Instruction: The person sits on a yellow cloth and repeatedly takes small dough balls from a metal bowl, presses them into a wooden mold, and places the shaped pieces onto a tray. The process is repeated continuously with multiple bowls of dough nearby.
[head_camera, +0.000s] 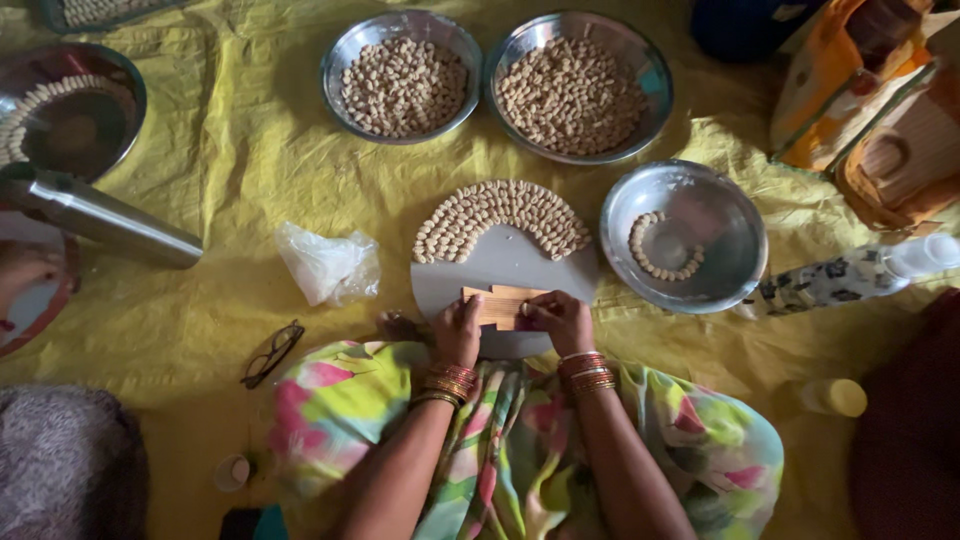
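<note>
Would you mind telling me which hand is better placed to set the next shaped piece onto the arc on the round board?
Probably the right hand: it pinches a small piece, while the left hand steadies the wooden block.

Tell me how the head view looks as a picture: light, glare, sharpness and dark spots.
Head view: soft, even light, brightest on the yellow sheet; mild glare on the rim of the steel bowl and the steel cylinder; both hands, left hand and right hand, reasonably sharp on the wooden piece; bottom corners dim, detail lost there.
</note>
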